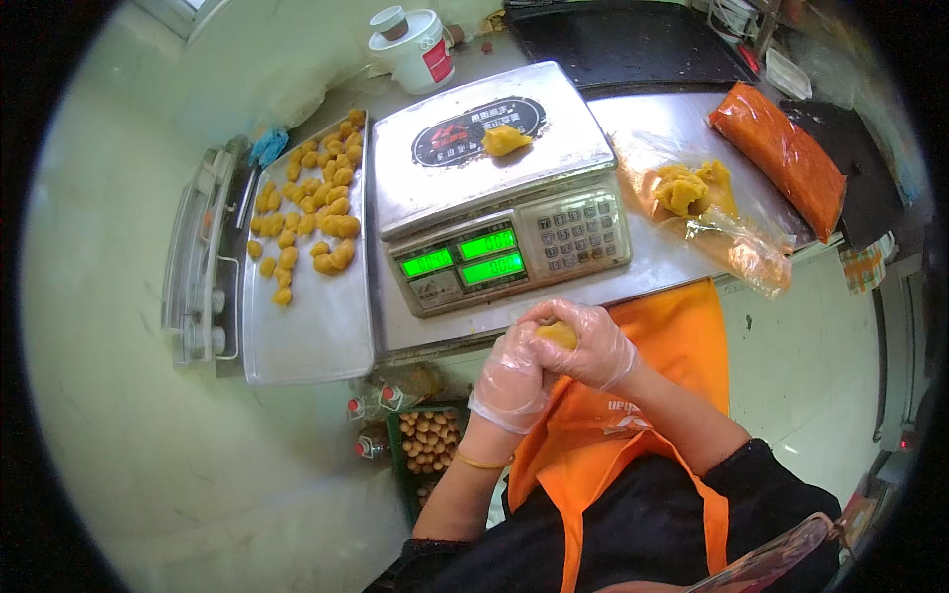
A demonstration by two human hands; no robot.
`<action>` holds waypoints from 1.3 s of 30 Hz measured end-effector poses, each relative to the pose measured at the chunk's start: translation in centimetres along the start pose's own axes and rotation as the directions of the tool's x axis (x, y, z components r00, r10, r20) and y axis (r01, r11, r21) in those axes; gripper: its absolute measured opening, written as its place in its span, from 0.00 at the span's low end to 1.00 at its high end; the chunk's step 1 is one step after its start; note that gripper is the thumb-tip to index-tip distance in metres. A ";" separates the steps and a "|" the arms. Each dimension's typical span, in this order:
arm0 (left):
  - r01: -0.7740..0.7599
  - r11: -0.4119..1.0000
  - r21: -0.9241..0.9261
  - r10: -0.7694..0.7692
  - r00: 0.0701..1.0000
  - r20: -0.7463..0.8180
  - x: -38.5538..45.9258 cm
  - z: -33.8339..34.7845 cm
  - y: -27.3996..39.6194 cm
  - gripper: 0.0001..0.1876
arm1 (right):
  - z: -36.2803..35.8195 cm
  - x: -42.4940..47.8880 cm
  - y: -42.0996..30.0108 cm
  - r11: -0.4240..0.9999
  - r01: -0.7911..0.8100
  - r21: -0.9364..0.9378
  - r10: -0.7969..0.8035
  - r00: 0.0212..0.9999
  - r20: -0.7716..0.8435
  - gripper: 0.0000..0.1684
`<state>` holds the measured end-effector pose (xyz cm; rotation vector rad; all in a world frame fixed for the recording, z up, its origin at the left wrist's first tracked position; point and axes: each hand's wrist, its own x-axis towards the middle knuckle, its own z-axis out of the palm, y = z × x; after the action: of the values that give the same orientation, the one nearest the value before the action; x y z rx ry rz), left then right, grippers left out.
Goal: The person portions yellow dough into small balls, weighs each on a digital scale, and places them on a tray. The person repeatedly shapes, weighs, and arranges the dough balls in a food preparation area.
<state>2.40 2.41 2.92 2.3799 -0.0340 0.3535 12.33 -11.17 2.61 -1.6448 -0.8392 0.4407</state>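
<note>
My left hand (pixel 511 382) and my right hand (pixel 593 345), both in clear plastic gloves, meet in front of the digital scale (pixel 586 230). Between them shows a yellow dough-like lump (pixel 557 335), held by the fingers of my right hand and against my left. On the scale's steel plate lies another yellow piece (pixel 506 140). Many small yellow balls (pixel 337 207) cover the upper part of a metal tray (pixel 308 348) at the left. A larger yellow mass (pixel 682 191) rests on an opened clear plastic bag (pixel 749 248) right of the scale.
An orange-filled plastic package (pixel 778 159) lies at the right. Behind the scale are a white bucket (pixel 411 55) with a small cup (pixel 389 24) on top and a black tray (pixel 630 44). Below the table edge, a green crate (pixel 404 459) of eggs (pixel 428 441) stands near red-capped bottles (pixel 397 396).
</note>
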 end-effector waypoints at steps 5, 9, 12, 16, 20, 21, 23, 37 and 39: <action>0.057 0.998 0.028 -0.061 0.990 0.131 -2.2 0.1 -0.6 0.14 | 0.6 -0.2 1.8 0.996 -0.086 0.014 0.081 0.977 0.198 0.16; 0.456 0.194 -0.868 -0.114 0.890 0.442 -3.1 -0.1 -0.8 0.09 | -2.0 3.6 -0.1 0.989 -0.090 0.120 0.036 0.918 0.395 0.18; 0.295 -0.380 -0.877 0.379 0.914 0.143 -3.1 0.3 -2.7 0.13 | -2.7 9.5 -3.8 0.912 0.357 -0.203 -0.366 0.931 -0.004 0.28; 0.375 -0.009 -0.927 -0.311 0.880 0.359 -2.1 -2.3 0.9 0.28 | -2.5 17.3 -3.5 0.478 0.398 -0.783 -0.459 0.873 0.163 0.31; 0.282 -0.096 -0.955 -0.206 0.933 0.296 -5.1 -1.0 -3.9 0.25 | -5.2 20.5 -0.4 0.542 0.400 -0.739 -0.426 0.889 0.169 0.30; 0.242 -0.177 -0.954 -0.177 0.946 0.273 -5.3 -0.8 -4.3 0.24 | -5.5 20.4 -0.1 0.520 0.372 -0.769 -0.428 0.893 0.142 0.27; 0.177 -0.342 -0.923 -0.124 0.965 0.231 -6.1 -0.7 -4.9 0.22 | -7.1 21.4 0.8 0.690 0.352 -0.633 -0.387 0.918 0.089 0.19; 0.262 -0.226 -0.938 -0.256 0.914 0.316 -13.3 -1.5 -6.6 0.30 | 13.9 6.9 -5.0 0.821 -0.462 0.336 0.127 0.721 0.682 0.34; 0.300 -0.016 -0.954 -0.187 0.936 0.298 -14.7 -1.9 -7.3 0.30 | 16.1 7.5 -3.8 0.754 -0.587 0.293 0.176 0.611 0.772 0.31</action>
<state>-11.26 7.95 -4.42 0.8362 0.0867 -0.0277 5.23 5.53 3.36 -1.0922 -0.7732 1.5810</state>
